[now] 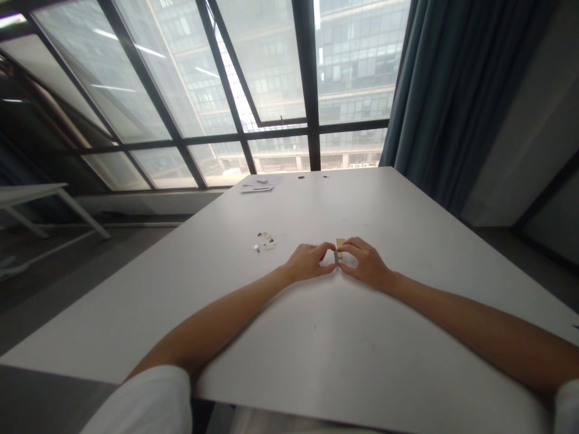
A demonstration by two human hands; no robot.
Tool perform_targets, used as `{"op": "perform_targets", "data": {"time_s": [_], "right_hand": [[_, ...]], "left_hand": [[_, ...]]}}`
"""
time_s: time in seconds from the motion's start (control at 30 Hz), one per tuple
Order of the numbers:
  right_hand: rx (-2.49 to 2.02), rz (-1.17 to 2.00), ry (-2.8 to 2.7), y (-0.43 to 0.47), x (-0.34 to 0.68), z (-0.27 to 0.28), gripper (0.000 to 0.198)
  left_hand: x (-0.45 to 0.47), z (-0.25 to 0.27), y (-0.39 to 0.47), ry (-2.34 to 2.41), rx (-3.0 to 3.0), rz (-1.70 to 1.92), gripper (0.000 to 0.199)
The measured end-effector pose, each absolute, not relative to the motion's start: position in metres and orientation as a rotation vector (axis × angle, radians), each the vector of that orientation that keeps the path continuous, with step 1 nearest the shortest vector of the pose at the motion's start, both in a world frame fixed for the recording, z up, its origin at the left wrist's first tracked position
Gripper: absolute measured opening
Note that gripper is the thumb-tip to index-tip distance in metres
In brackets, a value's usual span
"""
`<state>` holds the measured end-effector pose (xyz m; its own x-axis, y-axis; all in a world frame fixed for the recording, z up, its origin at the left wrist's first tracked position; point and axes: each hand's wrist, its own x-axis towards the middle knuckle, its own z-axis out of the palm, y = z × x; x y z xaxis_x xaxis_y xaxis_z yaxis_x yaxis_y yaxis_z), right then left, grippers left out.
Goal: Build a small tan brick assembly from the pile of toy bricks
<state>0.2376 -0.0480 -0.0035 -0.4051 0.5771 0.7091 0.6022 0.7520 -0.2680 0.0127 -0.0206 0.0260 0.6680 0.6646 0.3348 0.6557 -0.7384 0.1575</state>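
Between my two hands is a small grey piece [336, 257], narrow and upright, that looks like a toy building brick. My left hand [308, 261] pinches it from the left with thumb and forefinger. From the right, the thumb and fingers of my right hand [365, 263] close on the same piece. Just behind it lies a yellowish, studded-looking plate [341, 242], partly hidden by my right fingers. To the left of my left hand, several tiny loose pieces [270, 246] in cream, black and grey are scattered on the white table [289, 337].
Papers [257, 187] lie at the table's far left corner, and a small dark round object [301, 177] sits near the far edge. Beyond are windows [271, 72], one tilted open. A blue curtain [434, 108] hangs at the right. Another table [34, 191] stands at left.
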Motion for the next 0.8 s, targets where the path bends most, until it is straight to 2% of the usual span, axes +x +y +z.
{"op": "perform_targets", "data": {"time_s": [0.8], "right_hand": [[-0.871, -0.071, -2.154, -0.05, 0.236, -0.001, 0.026]], "left_hand": [[0.005, 0.015, -0.012, 0.922, 2.821, 0.729, 0.04]]}}
